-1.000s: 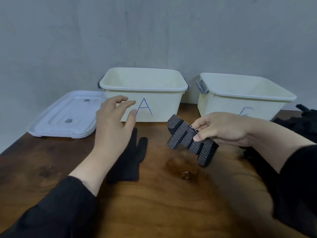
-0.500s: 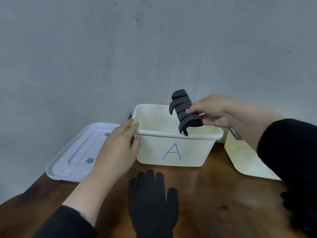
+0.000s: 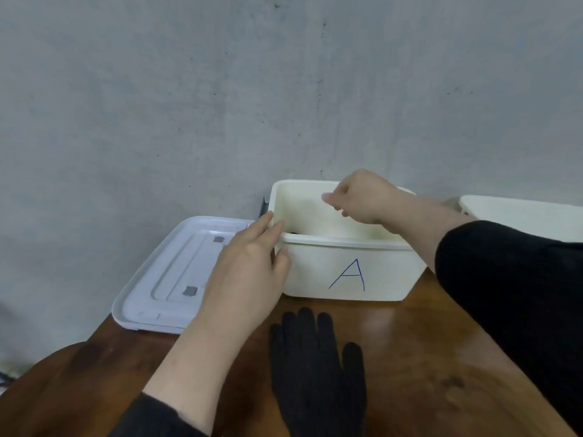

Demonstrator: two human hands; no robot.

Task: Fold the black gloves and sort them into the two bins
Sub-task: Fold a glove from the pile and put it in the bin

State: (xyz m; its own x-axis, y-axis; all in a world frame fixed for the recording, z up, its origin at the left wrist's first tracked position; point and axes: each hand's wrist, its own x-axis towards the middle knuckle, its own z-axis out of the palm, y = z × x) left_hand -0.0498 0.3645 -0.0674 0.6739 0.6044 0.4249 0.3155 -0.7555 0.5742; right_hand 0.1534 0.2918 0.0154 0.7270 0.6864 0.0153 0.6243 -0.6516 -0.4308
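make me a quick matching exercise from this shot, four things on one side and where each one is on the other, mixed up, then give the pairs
Things:
1. black glove
2. white lid
3. left hand
4. right hand

Places:
a. over the open top of bin A
b. flat on the table, in front of bin A
c. against bin A's left front corner, fingers on the rim
d. on the table to the left of bin A, by the wall

Pairs: 1-b, 2-d, 3-c, 4-a
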